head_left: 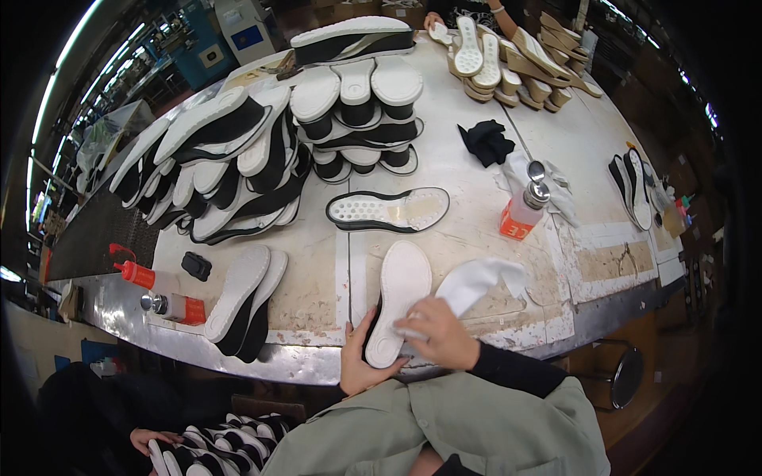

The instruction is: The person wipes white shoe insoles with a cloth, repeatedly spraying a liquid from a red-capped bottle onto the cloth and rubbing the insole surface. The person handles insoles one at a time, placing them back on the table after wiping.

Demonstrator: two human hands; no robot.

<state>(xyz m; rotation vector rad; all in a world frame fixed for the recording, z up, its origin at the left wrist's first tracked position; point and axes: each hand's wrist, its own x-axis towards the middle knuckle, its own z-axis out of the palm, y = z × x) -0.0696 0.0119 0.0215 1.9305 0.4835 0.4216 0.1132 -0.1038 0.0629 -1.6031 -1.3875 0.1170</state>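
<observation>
A white shoe sole with a black side (403,274) lies at the table's front edge, its white face up. My left hand (361,363) grips its narrower near end, thumb along one side. Over the same end my right hand (440,337) is closed on a bunched white cloth (409,324), pressed against the sole's face. Just beyond that hand spreads more white cloth (476,287); whether the two parts are joined is hidden. Another sole (387,210) rests farther back, showing its hollowed, holed side. To the left a pair of white and black soles (242,293) leans together.
Stacked black and white soles (230,166) fill the back left. Bottles with red stand at left (175,308) and right (524,210). A black cloth (486,143) lies behind. Other people's hands show at the far side (432,20) and lower left (151,439). A stool (625,374) is at right.
</observation>
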